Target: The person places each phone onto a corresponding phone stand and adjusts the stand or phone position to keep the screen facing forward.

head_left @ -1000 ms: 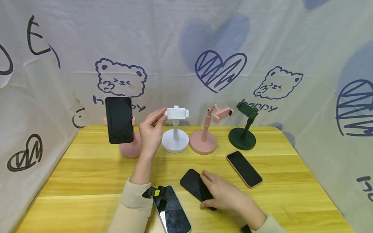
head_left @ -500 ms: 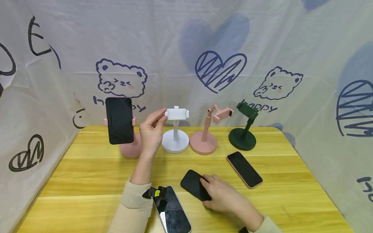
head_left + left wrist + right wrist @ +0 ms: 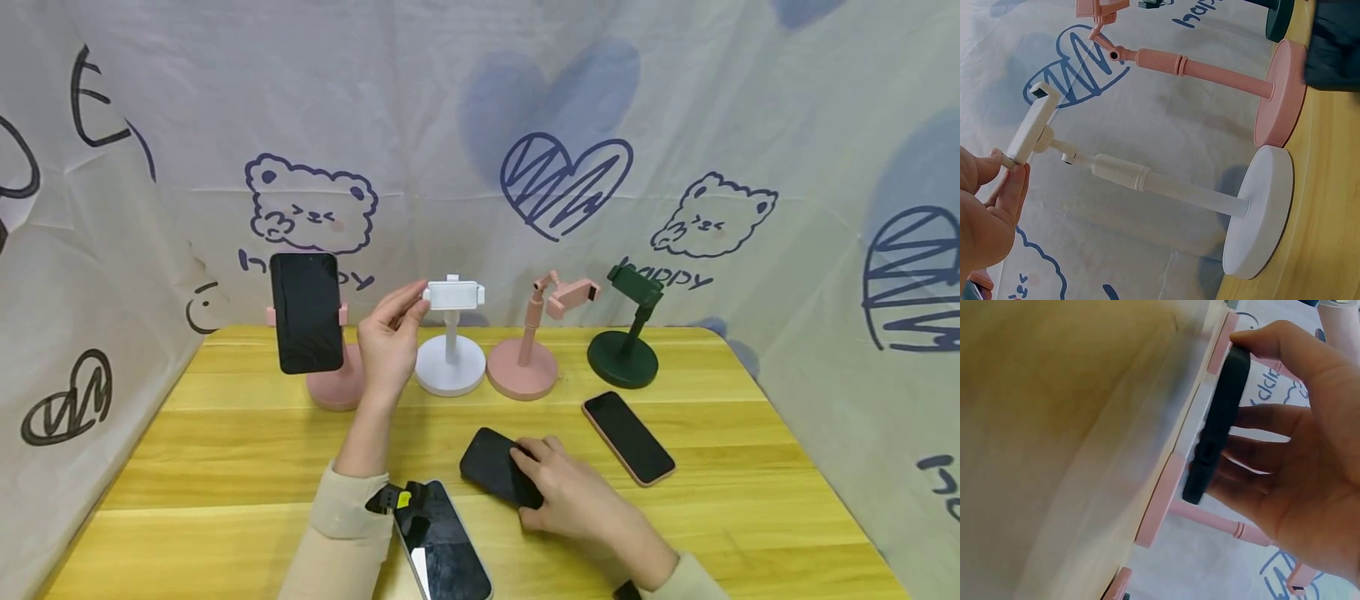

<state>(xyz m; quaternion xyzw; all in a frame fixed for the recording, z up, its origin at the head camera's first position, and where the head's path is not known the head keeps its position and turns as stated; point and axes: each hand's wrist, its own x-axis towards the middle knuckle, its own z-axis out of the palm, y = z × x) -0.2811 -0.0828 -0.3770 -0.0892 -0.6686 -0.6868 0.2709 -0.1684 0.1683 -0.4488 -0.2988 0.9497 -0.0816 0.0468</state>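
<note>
My left hand (image 3: 388, 337) pinches the left end of the clamp on a white phone stand (image 3: 451, 371). In the left wrist view, thumb and fingertips meet at the lower end of that tilted clamp (image 3: 1030, 128). With my right hand (image 3: 576, 493) I grip a black phone (image 3: 491, 468) by its long edges, near the middle of the table. The right wrist view shows the phone (image 3: 1219, 422) edge-on between thumb and fingers, seemingly raised off the tabletop. A pink stand (image 3: 522, 371) stands just right of the white one, its clamp turned sideways.
At left, another pink stand (image 3: 335, 388) holds an upright phone (image 3: 306, 312). A dark green stand (image 3: 622, 360) is at the back right. One pink-edged phone (image 3: 630, 437) lies at right; another phone (image 3: 450, 546) lies beside my left wrist. Printed cloth (image 3: 435, 100) hangs behind the table (image 3: 225, 475).
My right hand's fingers have settled further round the black phone, and its far end has shifted slightly up and left. The left hand stays at the white clamp.
</note>
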